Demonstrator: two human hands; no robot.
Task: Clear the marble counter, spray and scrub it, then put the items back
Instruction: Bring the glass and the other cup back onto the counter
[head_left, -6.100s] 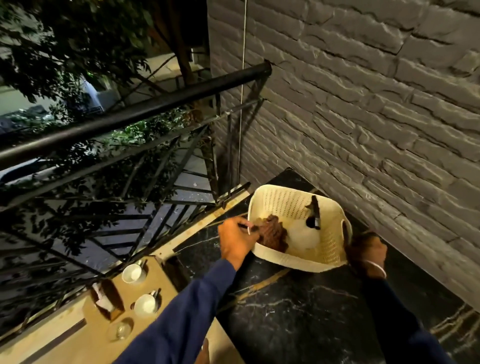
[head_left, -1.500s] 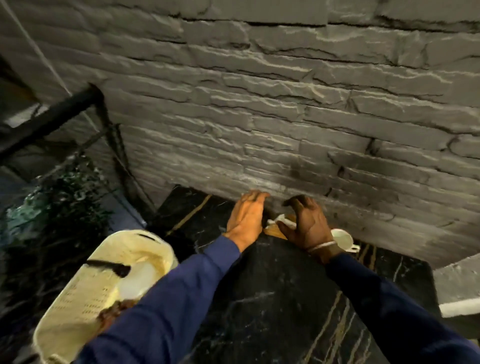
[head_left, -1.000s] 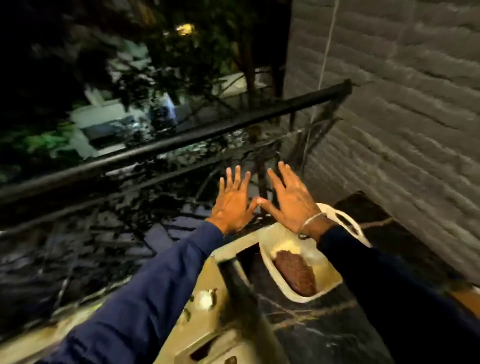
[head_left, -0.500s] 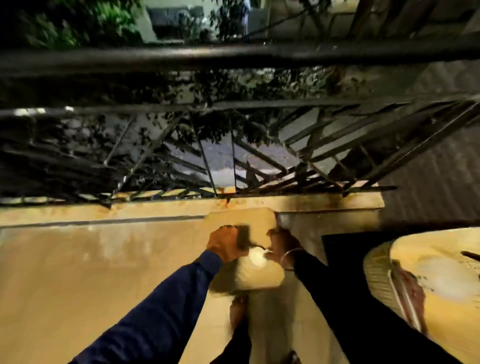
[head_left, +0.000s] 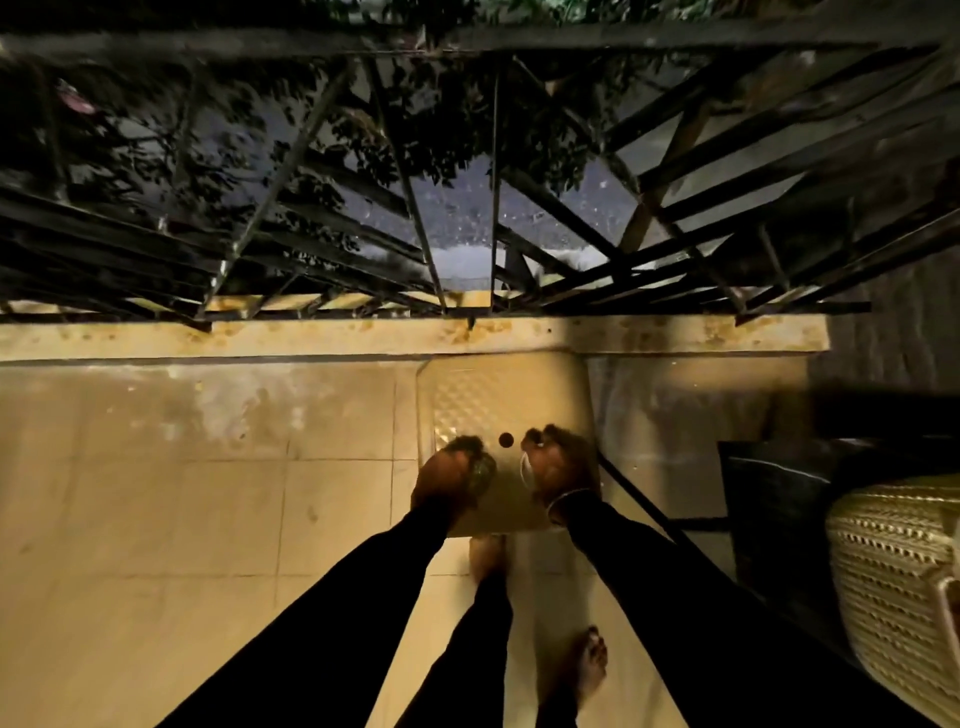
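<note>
I am looking straight down at a tan plastic stool (head_left: 498, 400) with a round hole in its top, standing on the tiled floor by the railing. My left hand (head_left: 449, 478) rests on the stool's near left part, curled around a small shiny glass (head_left: 482, 470). My right hand (head_left: 561, 467) is on its near right part, closed on a white cup (head_left: 523, 465) of which only a thin rim shows. The black marble counter (head_left: 769, 488) is at the right, with the cream woven basket (head_left: 893, 571) on it.
A black metal railing (head_left: 467, 218) runs across the top above a stained concrete curb (head_left: 311, 335). My bare feet (head_left: 587, 665) stand on the beige floor tiles (head_left: 182, 519) just behind the stool. A dark metal bar (head_left: 639, 499) slants between the stool and the counter.
The view has swung from the counter and wall down to the floor by the railing. Both hands came down onto the stool, and they now sit nearer its front edge.
</note>
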